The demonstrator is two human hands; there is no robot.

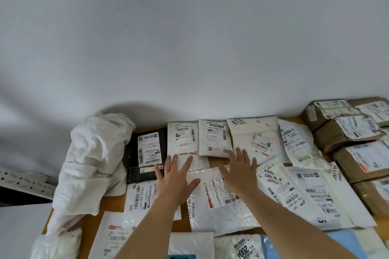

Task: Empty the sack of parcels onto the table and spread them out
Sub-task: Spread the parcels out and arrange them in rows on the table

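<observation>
We see a crumpled white woven-cloth sack (pixel 92 153) at nine o'clock, glossy plastic mailers (pixel 223 202) with matt paper labels centrally, brown cardboard boxes (pixel 345 132) at three o'clock, on a smooth wooden table (pixel 90 221).

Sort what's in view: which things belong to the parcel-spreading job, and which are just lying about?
Job:
white sack, crumpled at the table's left
flat mailer parcels spread over the wooden table
brown cardboard parcels at the right
left hand and right hand, fingers spread over the mailers

Lying about:
perforated metal rail, far left
</observation>
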